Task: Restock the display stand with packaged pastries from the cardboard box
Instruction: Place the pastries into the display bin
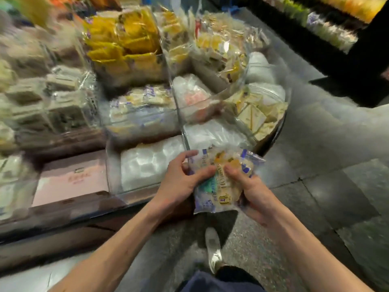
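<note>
The left hand and right hand curl round a bundle of pastry packets between them; the bin just beyond shows only white padding, so filling it looks still to do

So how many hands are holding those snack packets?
2. The left hand grips the left side of the packaged pastries; the right hand grips the right side, by the display stand. No others show.
</note>
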